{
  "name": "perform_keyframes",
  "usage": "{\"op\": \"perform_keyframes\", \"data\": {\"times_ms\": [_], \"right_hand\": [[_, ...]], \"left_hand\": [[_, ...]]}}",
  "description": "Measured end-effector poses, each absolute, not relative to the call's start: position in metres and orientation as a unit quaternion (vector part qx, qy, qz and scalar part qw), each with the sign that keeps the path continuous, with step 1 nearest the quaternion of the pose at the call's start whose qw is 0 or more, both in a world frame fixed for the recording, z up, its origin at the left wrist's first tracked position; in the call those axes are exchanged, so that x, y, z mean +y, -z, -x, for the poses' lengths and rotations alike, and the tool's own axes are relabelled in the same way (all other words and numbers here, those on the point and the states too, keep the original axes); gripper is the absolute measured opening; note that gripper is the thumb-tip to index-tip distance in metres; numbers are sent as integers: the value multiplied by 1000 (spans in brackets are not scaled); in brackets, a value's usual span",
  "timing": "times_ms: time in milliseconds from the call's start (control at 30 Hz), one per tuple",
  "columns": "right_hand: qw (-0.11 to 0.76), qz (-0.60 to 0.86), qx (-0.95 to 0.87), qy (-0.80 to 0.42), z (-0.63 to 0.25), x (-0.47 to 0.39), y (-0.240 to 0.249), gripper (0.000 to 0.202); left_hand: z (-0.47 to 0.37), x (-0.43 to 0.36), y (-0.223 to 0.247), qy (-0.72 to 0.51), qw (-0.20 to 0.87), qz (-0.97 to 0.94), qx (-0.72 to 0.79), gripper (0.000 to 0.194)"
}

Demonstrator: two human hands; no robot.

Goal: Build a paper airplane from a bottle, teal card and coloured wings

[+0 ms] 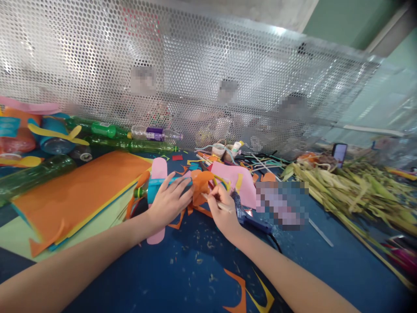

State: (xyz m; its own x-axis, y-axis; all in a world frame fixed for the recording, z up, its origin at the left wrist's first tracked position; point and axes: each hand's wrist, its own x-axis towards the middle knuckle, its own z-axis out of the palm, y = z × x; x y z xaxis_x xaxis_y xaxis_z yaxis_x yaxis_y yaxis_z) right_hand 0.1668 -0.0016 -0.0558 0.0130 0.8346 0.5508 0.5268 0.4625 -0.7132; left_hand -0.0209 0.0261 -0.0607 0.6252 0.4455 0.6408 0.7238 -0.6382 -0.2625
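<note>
My left hand (172, 200) lies over a plastic bottle wrapped in blue foam (152, 191), its fingers curved round the side and holding it. The bottle lies on its side with its green cap (139, 192) to the left. A pink strip with rounded ends (159, 167) crosses it like a wing. At its right end sits an orange foam piece (199, 187). My right hand (224, 208) pinches a thin pale stick (224, 207), whose tip is at the orange piece. Just right of that hand, a blue glue gun (257, 224) lies on the table.
Stacked orange foam sheets (87, 191) lie to the left. Green bottles (127, 144) line the perforated metal screen (192, 65), with people behind it. A pink sheet (249, 187), scraps and dried husks (345, 195) lie to the right. Orange offcuts (239, 289) are near the front.
</note>
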Motion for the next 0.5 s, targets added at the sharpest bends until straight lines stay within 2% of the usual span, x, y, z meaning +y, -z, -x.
{"op": "perform_keyframes", "data": {"times_ms": [267,500], "right_hand": [[486,492,-699,-183,-166,-1,59,19],[520,481,-683,-178,-167,1,59,18]], "left_hand": [[20,27,61,284,276,857,-330,23],[20,27,60,286,284,854,-328,23]]}}
